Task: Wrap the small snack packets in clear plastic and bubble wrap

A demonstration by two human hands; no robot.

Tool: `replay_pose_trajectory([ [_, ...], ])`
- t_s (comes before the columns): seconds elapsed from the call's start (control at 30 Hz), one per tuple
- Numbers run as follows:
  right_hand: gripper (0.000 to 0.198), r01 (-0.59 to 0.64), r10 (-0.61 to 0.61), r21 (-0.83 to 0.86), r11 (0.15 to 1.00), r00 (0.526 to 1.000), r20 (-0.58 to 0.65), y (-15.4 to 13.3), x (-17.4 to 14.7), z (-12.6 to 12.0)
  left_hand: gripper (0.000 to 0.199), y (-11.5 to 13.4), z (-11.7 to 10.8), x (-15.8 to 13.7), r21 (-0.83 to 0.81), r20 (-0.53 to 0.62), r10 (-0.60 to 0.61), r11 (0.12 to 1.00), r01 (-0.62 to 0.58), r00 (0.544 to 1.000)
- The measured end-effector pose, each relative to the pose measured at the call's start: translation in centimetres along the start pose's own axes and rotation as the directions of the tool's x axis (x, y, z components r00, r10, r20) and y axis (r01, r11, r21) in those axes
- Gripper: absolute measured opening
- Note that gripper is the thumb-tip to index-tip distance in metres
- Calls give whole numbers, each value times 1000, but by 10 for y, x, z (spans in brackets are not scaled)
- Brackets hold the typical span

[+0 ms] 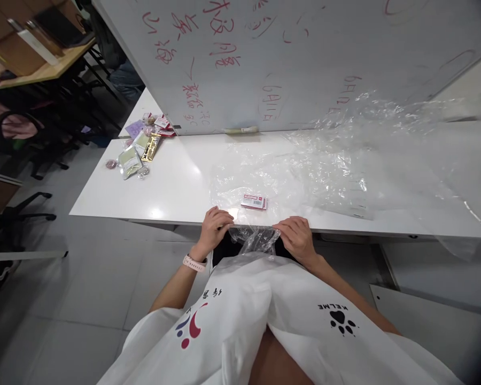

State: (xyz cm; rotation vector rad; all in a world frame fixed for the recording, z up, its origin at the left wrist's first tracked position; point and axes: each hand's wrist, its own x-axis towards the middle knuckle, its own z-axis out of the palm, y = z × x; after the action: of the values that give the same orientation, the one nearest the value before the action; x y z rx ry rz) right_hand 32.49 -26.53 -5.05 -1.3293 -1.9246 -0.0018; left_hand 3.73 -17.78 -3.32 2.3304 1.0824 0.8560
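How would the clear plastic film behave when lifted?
The clear plastic film is likely floppy, since it lies creased on the white table and hangs crumpled between the left hand and the right hand. Being see-through, it is probably thin and light. Its glossy surface may be slippery.

Your left hand (215, 226) and right hand (297, 238) face each other across a gap, fingers (220, 217) bent into pinches, both forearms (177, 290) angling inward from your sides.
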Motion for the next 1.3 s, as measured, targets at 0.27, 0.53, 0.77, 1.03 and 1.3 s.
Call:
replay_pose_trajectory([
  [0.27, 24, -388, 368, 184, 903, 920, 131, 34, 38, -39, 31, 2, -50, 41, -367, 125, -418, 823, 433, 900],
  [0.53, 41, -488, 555, -286, 825, 796, 242, 62, 94, -13, 41, -17, -26, 111, 137, 164, -559, 829, 542, 813],
  [0.77, 24, -412, 410, -313, 856, 909, -75, 43, 69, -33, 8, -5, -45, 69, 213, -292, -369, 874, 437, 882],
  [1.03, 72, -116, 23, 177, 977, 889, 458, 28, 86, 10, 74, 30, 9, 75, 11, 271, 36, 999, -41, 962],
  [1.3, 35, -221, 121, 283, 933, 935, 333, 37, 77, 15, 55, 22, 19, 71, -138, 194, -63, 986, 90, 979],
])
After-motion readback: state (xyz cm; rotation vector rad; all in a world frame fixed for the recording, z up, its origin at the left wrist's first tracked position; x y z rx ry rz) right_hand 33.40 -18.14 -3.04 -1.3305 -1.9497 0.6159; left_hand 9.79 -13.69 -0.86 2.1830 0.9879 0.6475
